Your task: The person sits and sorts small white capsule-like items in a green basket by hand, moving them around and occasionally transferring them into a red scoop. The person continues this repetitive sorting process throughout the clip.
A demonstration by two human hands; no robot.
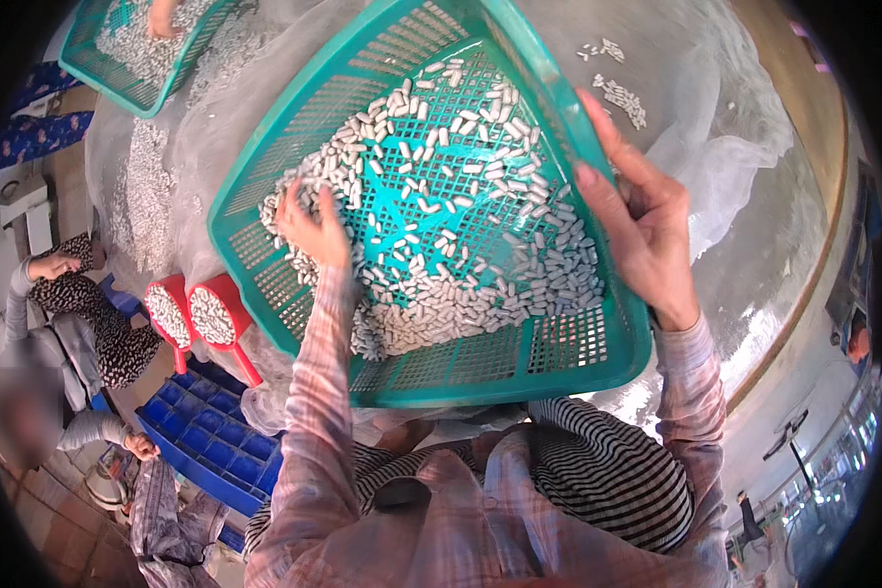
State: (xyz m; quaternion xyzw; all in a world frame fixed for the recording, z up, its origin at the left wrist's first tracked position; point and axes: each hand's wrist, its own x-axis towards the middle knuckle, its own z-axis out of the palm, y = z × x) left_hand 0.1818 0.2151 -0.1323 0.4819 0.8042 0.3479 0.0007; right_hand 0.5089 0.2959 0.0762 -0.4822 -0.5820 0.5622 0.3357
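Note:
A large green plastic basket [500, 377] with slotted walls and a mesh bottom is tilted in front of me. Small white capsule-shaped pieces [441, 314] lie heaped along its left side, near side and right corner, thinner over the middle. My right hand [647, 211] grips the right rim, thumb inside and fingers round the outer side. Inside the basket at the left, my left hand [314, 230] rests with spread fingers among the pieces; whether any are under its palm is hidden.
Two red scoops [240, 361] full of white pieces lie left of the basket, above a blue compartment tray [211, 421]. A co-worker's hand [162, 18] reaches into another green basket [147, 103]. Loose pieces [619, 98] lie on the sheeted table [745, 216]. Another person sits at left.

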